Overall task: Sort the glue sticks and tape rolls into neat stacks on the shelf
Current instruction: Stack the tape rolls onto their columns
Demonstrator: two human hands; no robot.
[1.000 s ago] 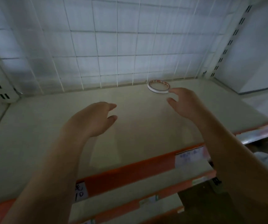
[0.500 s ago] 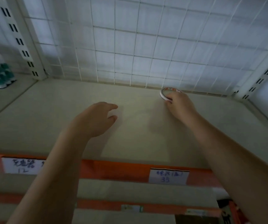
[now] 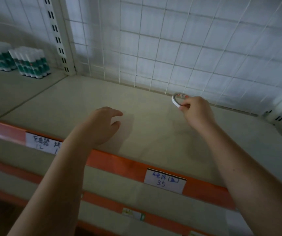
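Shelf [image 3: 89, 106] space is being backed by a white wire grid [image 3: 170, 48], with packs of glue sticks [image 3: 31, 63] being kept upright at its far left. Air above the front edge is being occupied by the left hand [image 3: 101, 125], released and holding nothing. Near the grid, a thin tape roll [image 3: 175, 100] is being pinched, tilted, by the right hand [image 3: 196, 111].

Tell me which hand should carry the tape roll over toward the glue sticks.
Right. The right hand already pinches the tape roll near the wire grid; the left hand hovers empty, though nearer the glue sticks.
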